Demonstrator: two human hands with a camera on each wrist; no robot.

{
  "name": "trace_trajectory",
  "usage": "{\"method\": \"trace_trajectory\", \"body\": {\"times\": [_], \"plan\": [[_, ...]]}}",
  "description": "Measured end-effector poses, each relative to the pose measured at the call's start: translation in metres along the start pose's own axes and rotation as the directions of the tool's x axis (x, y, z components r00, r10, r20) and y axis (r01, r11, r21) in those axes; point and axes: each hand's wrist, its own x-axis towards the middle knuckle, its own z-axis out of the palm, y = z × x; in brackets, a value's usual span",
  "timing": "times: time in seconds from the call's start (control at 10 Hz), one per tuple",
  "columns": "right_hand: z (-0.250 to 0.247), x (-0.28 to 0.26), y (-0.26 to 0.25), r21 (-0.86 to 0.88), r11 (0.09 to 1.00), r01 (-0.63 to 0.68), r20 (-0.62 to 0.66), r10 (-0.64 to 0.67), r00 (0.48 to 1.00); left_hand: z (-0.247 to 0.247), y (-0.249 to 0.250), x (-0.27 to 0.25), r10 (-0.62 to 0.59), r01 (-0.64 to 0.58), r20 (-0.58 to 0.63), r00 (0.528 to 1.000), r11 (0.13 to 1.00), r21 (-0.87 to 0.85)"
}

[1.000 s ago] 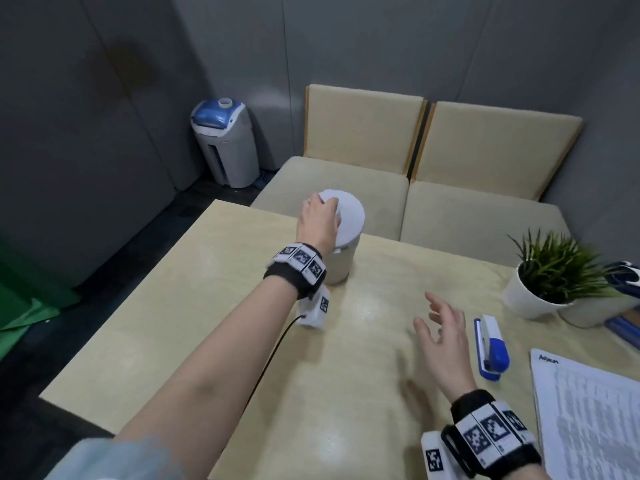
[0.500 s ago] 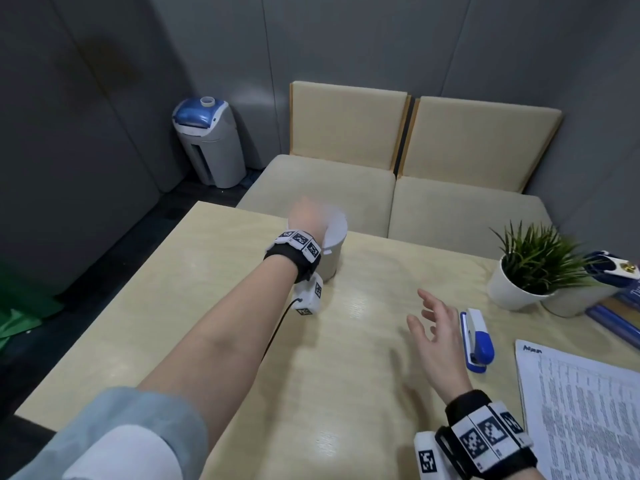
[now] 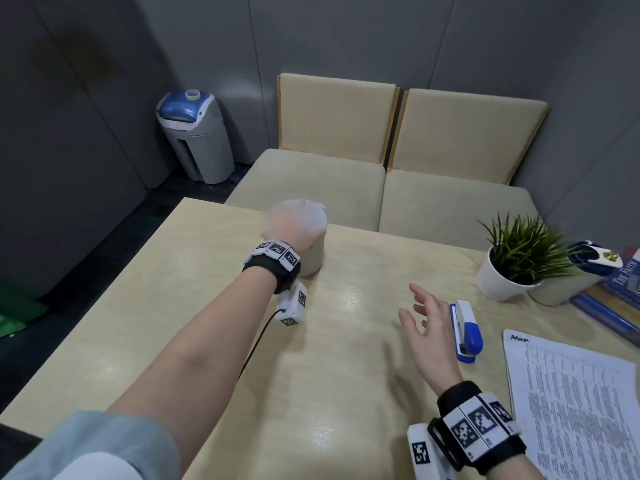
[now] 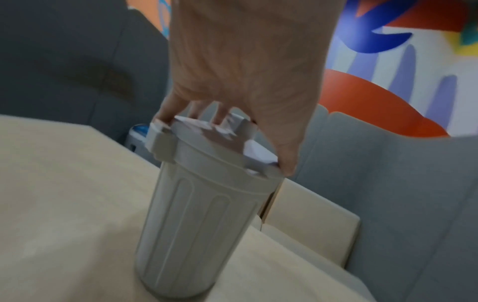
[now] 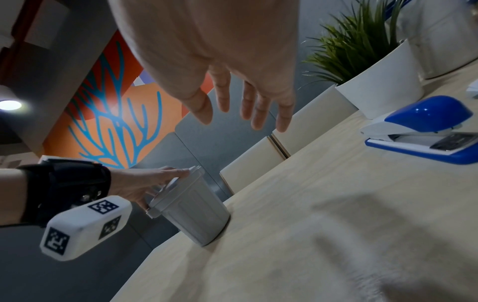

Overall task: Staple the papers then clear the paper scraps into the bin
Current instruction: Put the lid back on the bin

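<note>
While upright at the table's far edge, bin (image 4: 196, 214): left hand (image 4: 240, 67) directly above, fingertips curled over its lid rim. Right hand (image 3: 429, 327): fingers spread, holding nothing, beside stapler (image 3: 467, 329), farther off.

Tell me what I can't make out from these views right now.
- Left hand and small grey bin lid: motion-blurred in the head view.
- Bin contents: hidden by the lid and fingers in the left wrist view.
- Printed papers: cut off by the head view's right edge; staple not discernible.
- Book title: cropped.
</note>
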Motion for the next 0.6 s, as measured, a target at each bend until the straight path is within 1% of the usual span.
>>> {"method": "trace_trajectory", "body": {"times": [0.1, 0.3, 0.5, 0.6], "plan": [[0.000, 0.000, -0.001, -0.001, 1.000, -0.007, 0.004, 0.007, 1.000, -0.009, -0.013, 0.002, -0.034, 0.034, 0.002, 0.999, 0.999, 0.004], [-0.002, 0.004, -0.004, -0.015, 1.000, -0.013, -0.011, 0.013, 1.000, -0.020, -0.039, 0.005, 0.025, -0.025, -0.051, 0.998, 1.000, -0.011], [-0.005, 0.004, -0.007, -0.023, 1.000, -0.018, -0.019, 0.018, 1.000, -0.027, -0.049, 0.002, 0.008, -0.008, -0.022, 1.000, 1.000, -0.003], [-0.005, 0.007, -0.008, -0.011, 1.000, -0.015, -0.038, 0.014, 0.999, -0.025, -0.047, 0.001, 0.043, -0.044, -0.086, 0.995, 0.999, -0.010]]}}
